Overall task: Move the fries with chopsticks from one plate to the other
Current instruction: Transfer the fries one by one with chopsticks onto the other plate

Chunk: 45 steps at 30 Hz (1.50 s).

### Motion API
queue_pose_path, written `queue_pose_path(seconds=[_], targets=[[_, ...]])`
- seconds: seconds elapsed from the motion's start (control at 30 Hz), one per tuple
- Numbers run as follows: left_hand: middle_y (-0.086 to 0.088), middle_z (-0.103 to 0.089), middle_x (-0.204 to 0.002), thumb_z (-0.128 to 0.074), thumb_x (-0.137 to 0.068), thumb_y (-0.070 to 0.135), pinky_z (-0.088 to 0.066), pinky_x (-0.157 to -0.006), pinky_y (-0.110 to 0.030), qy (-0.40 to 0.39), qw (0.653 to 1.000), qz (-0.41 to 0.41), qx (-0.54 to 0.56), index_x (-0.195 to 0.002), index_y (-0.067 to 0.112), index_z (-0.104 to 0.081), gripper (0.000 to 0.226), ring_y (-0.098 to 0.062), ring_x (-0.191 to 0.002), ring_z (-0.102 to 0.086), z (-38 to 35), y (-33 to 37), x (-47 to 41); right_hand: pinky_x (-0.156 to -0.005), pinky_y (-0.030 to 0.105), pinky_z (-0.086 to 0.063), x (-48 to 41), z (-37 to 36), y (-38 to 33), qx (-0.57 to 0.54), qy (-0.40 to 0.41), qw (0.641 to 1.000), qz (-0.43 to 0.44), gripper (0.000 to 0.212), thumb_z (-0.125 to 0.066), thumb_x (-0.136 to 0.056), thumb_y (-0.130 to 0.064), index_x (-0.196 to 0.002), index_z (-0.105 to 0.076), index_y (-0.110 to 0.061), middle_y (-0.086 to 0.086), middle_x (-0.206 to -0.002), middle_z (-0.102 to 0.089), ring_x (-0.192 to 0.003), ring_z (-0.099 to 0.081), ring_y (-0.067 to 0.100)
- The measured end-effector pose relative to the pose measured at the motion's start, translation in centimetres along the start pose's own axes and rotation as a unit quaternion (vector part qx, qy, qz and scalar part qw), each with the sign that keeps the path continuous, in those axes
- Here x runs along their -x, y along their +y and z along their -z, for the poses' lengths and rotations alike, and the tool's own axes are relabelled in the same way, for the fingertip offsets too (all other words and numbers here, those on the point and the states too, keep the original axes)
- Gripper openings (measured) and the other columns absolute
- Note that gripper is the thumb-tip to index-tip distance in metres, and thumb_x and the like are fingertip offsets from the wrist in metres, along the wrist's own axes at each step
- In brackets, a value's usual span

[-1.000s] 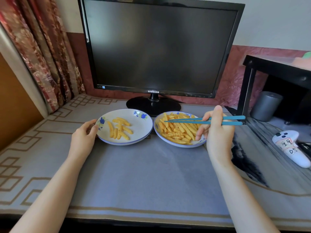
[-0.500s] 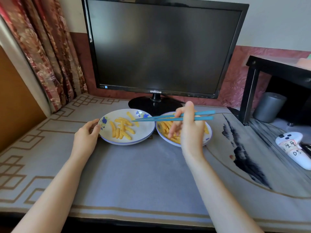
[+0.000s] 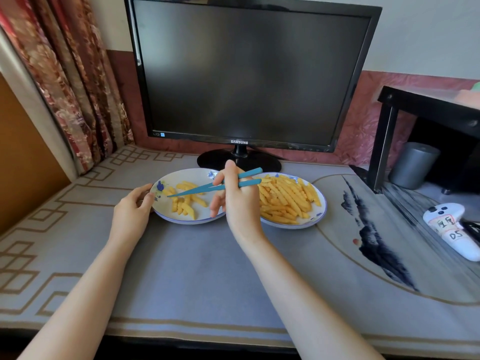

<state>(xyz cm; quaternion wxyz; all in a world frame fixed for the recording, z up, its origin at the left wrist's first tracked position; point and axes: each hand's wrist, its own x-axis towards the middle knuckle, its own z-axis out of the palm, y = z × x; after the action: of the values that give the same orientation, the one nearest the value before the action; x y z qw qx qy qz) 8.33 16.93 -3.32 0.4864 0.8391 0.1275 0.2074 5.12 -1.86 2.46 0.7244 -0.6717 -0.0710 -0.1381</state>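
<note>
Soft, even daylight fills the scene, bright without harshness. The worktop (image 3: 181, 268) is evenly lit. The left plate (image 3: 168, 209) and right plate (image 3: 319, 215) throw only thin, soft shadows along their near rims. The monitor (image 3: 246, 74) screen is dark with a faint murky reflection, and a pale streak of glare runs down its left bezel. Glare washes out the top of the black shelf (image 3: 428, 111), and what lies on it at the right edge is blurred. The chopsticks (image 3: 192, 192) look crisp. Wide-angle distortion bows the monitor's sides and stretches the left forearm (image 3: 85, 294) and right forearm (image 3: 298, 294) toward the lower corners.
</note>
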Motion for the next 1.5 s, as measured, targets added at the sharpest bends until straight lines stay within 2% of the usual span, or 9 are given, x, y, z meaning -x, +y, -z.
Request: queue_pose_path(seconds=[0.17,0.33,0.53,0.6,0.67,0.9,1.13,1.27,1.5], targets=[[-0.006,-0.064,-0.120,-0.046,-0.096,0.022,-0.037,-0.087,-0.026,0.000,1.000,0.001,-0.003,-0.124,0.017,-0.059,0.032,-0.023,-0.111,-0.058,0.0,0.0,0.0,-0.038,0.018,-0.034,0.0,2.6,-1.3,-0.018,0.019,0.999,0.023,0.043,-0.039,-0.103,-0.030,-0.071,-0.054,-0.007,0.016,-0.044,-0.047,-0.035,-0.045,0.023],[-0.006,-0.063,-0.120,-0.046,-0.096,0.022,-0.036,-0.086,-0.026,-0.002,1.000,0.002,-0.002,-0.125,0.017,-0.059,0.032,-0.022,-0.109,-0.058,0.0,0.0,0.1,-0.037,0.018,-0.029,-0.8,8.3,-3.2,0.026,0.097,0.993,0.065,0.042,-0.037,-0.103,-0.029,-0.071,-0.053,-0.008,0.016,-0.041,-0.042,-0.033,-0.038,0.023],[-0.005,-0.064,-0.119,-0.045,-0.096,0.021,-0.037,-0.086,-0.027,-0.002,1.000,0.001,-0.003,-0.125,0.018,-0.059,0.032,-0.020,-0.102,-0.058,0.0,0.1,0.1,-0.036,0.018,-0.029,-1.0,13.4,-3.1,0.064,0.146,0.984,0.079,0.043,-0.036,-0.104,-0.029,-0.069,-0.052,-0.011,0.006,-0.036,-0.042,-0.031,-0.037,0.021],[-0.006,-0.064,-0.119,-0.045,-0.096,0.022,-0.037,-0.086,-0.027,-0.001,1.000,0.003,-0.004,-0.125,0.018,-0.059,0.032,-0.023,-0.106,-0.059,0.0,0.0,0.1,-0.035,0.018,-0.028,-0.8,14.1,-2.8,0.074,0.146,0.983,0.078,0.043,-0.036,-0.104,-0.028,-0.069,-0.051,-0.010,0.013,-0.039,-0.043,-0.030,-0.037,0.020],[-0.006,-0.064,-0.120,-0.045,-0.096,0.022,-0.036,-0.086,-0.027,-0.001,1.000,0.003,-0.007,-0.125,0.018,-0.059,0.032,-0.023,-0.108,-0.058,0.0,0.1,0.1,-0.035,0.016,-0.028,-0.5,14.5,-2.5,0.080,0.147,0.983,0.081,0.043,-0.035,-0.105,-0.027,-0.069,-0.051,-0.010,0.021,-0.045,-0.043,-0.030,-0.038,0.019],[-0.006,-0.064,-0.119,-0.046,-0.095,0.022,-0.037,-0.087,-0.027,-0.002,1.000,0.004,-0.003,-0.124,0.017,-0.059,0.032,-0.023,-0.108,-0.059,0.0,-0.1,0.1,-0.036,0.015,-0.029,-0.1,14.2,-2.2,0.084,0.147,0.980,0.102,0.042,-0.036,-0.105,-0.026,-0.070,-0.052,-0.008,0.023,-0.049,-0.043,-0.032,-0.040,0.018],[-0.005,-0.064,-0.117,-0.046,-0.096,0.021,-0.036,-0.085,-0.025,0.001,1.000,0.005,-0.002,-0.124,0.017,-0.059,0.032,-0.021,-0.101,-0.060,0.0,0.2,0.2,-0.036,0.016,-0.033,-0.3,13.6,-2.1,0.076,0.143,0.984,0.070,0.042,-0.036,-0.104,-0.027,-0.070,-0.051,-0.008,0.015,-0.041,-0.044,-0.030,-0.042,0.017],[-0.006,-0.065,-0.117,-0.047,-0.096,0.022,-0.037,-0.086,-0.026,0.001,1.000,0.000,0.002,-0.123,0.017,-0.060,0.031,-0.023,-0.107,-0.059,0.0,0.2,0.2,-0.037,0.014,-0.032,-0.4,13.4,-1.8,0.059,0.182,0.980,0.061,0.044,-0.036,-0.104,-0.030,-0.069,-0.051,-0.008,0.005,-0.036,-0.045,-0.031,-0.043,0.018],[-0.007,-0.064,-0.119,-0.047,-0.096,0.021,-0.037,-0.086,-0.026,0.003,1.000,-0.002,-0.001,-0.124,0.016,-0.060,0.031,-0.023,-0.110,-0.058,0.0,0.2,0.2,-0.037,0.018,-0.031,-0.9,13.8,-2.2,0.050,0.200,0.976,0.064,0.045,-0.036,-0.104,-0.031,-0.065,-0.049,-0.012,0.007,-0.035,-0.044,-0.032,-0.044,0.025]])
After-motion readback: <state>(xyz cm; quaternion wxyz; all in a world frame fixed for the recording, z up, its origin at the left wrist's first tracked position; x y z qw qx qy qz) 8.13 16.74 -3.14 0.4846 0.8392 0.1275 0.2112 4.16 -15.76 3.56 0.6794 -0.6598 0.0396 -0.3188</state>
